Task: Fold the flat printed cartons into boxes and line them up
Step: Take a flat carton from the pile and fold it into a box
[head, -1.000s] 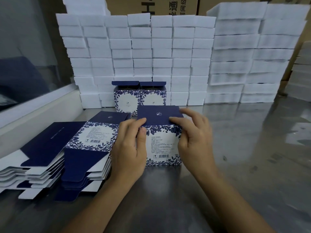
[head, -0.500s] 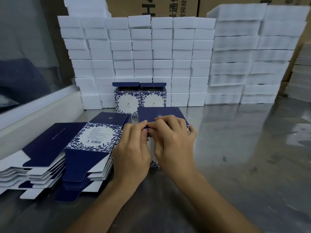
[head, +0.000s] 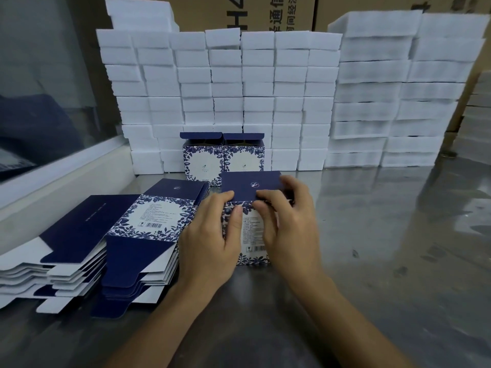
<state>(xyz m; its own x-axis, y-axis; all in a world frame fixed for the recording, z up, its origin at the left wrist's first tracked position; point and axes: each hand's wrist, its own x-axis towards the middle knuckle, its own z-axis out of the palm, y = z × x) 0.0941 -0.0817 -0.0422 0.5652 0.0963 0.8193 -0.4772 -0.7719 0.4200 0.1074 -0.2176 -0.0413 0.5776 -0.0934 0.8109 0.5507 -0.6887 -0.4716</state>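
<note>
Both hands (head: 265,224) have parted on the upright box (head: 252,235), barcode panel facing the camera

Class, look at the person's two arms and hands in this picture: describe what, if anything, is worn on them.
Both forearms are bare as far as the frame shows: no sleeve reaches into view. The left hand and the right hand wear no gloves, and no ring, watch or bracelet shows on the fingers or wrists. The nails look short and unpainted.
</note>
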